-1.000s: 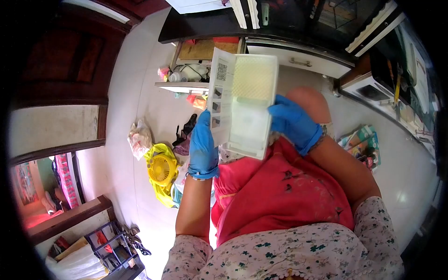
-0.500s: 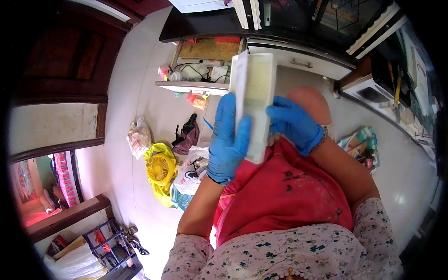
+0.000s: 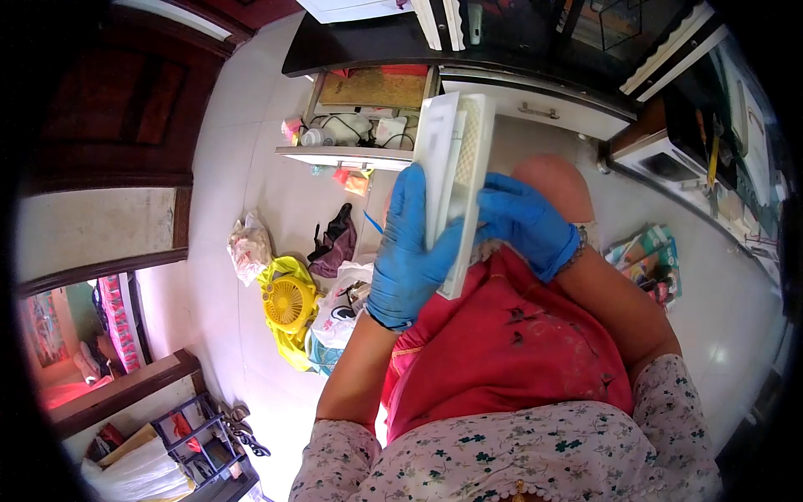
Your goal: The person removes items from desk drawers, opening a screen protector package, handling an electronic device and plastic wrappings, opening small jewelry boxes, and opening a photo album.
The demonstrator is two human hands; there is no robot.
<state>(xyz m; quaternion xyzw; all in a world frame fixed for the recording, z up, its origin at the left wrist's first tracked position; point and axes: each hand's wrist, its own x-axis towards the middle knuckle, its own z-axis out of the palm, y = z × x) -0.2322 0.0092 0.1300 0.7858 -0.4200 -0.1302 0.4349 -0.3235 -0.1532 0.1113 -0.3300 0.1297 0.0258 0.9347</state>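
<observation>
A long, shallow white plastic tray (image 3: 477,151) with a patterned inner bottom stands tilted in front of me. My left hand (image 3: 410,251), in a blue glove, is closed around its lower left part, with the thumb across the front. A flat white piece (image 3: 437,138), like a lid or card, lies along the tray's left side under the same hand. At the right edge is my right hand (image 3: 527,222), also gloved in blue. Its fingers are curled beside the tray, and what they hold is hidden. A red cloth (image 3: 510,343) covers my lap.
Ahead, an open drawer (image 3: 351,156) holds cables and small items, beside a closed white drawer (image 3: 535,113). A yellow fan (image 3: 288,303), a white plastic bag (image 3: 339,314) and a dark purple cloth bag (image 3: 336,243) lie on the floor at left. Colourful packets (image 3: 648,259) lie at right.
The tray has turned in my left hand, so its inside shows less and the flat white piece shows more. My right hand has barely moved.
</observation>
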